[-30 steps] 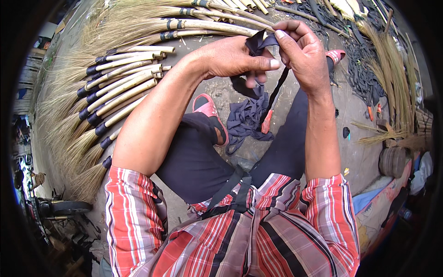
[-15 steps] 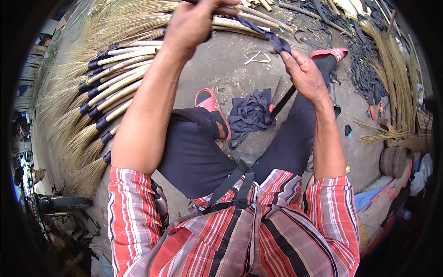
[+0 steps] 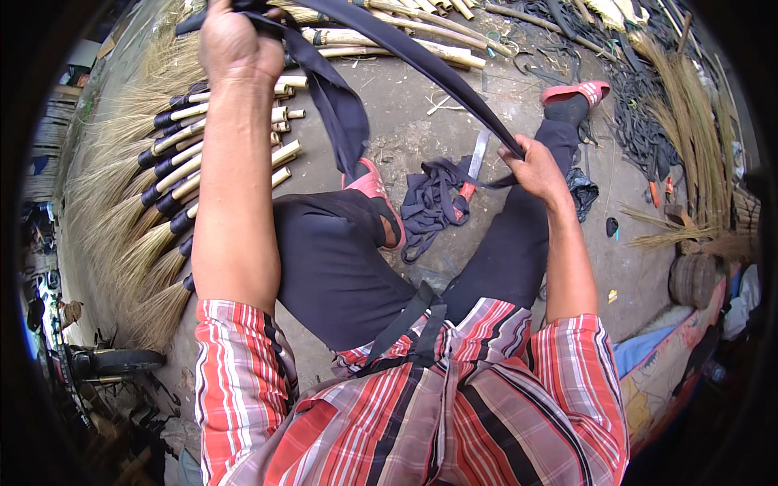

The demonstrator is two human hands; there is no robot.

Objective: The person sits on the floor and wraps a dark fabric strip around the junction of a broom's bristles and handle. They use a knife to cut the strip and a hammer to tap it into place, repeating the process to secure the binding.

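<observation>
fingers of the r hand (image 3: 536, 170) clamped on a dark cloth strip (image 3: 421, 58), over the r leg; l hand (image 3: 241, 49) is up at the top edge w/ the strip against it, fingers partly cut off, can't tell if they're closed. strip arcs btwn both hands, w/ a loose length hanging nr the l one; on the r side it runs down toward a cloth heap (image 3: 429, 202) on the ground btwn the legs. red-handled knife (image 3: 467, 192) lies at the heap's r side. brooms (image 3: 188, 167) in a row to the l, partly behind the l forearm.
</observation>
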